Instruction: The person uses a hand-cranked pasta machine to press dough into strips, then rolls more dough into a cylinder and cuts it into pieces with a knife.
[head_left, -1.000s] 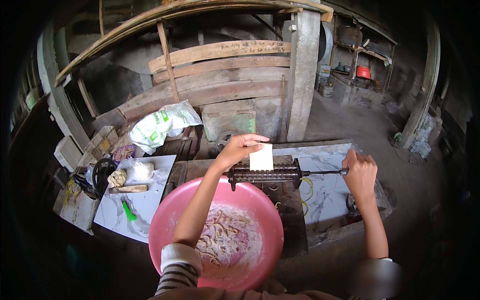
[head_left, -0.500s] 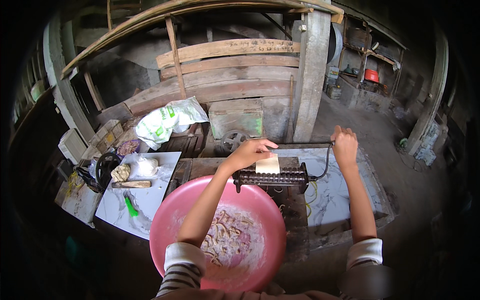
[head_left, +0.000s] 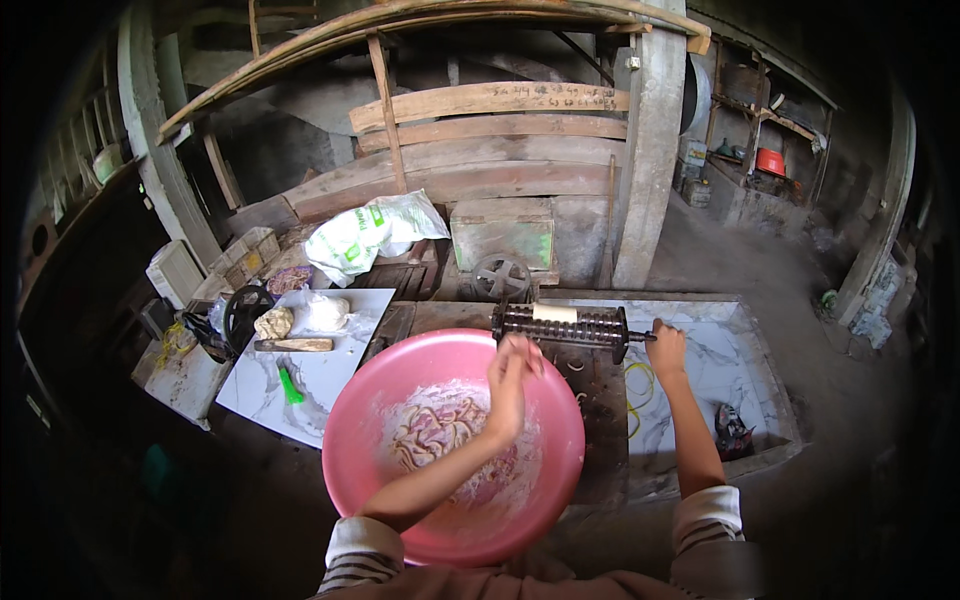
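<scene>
A hand-cranked roller cutter [head_left: 575, 331] with dark ridged rollers stands on the wooden bench beyond the basin. A short piece of pale dough sheet [head_left: 555, 313] lies on top of its rollers. My right hand [head_left: 666, 350] is closed around the crank handle at the machine's right end. In front of the rollers, over the basin's far right part, my left hand [head_left: 512, 378] hangs with bent fingers somewhat apart; I see nothing held in it. Below it, the wide pink basin [head_left: 350, 420] holds floury cut dough strips [head_left: 435, 435].
On a marble-patterned board [head_left: 250, 390] at left are a dough lump [head_left: 274, 322], white flour [head_left: 325, 313], a wooden-handled knife [head_left: 294, 345] and a green brush-like tool [head_left: 290, 386]. A white sack [head_left: 375, 237] lies behind. Yellow cord [head_left: 640, 390] rests on the right marble-patterned surface.
My left hand has come off the dough sheet, down and toward me over the basin. The sheet sits lower on the rollers. My right hand has turned the crank, moving downward. The view shifted.
</scene>
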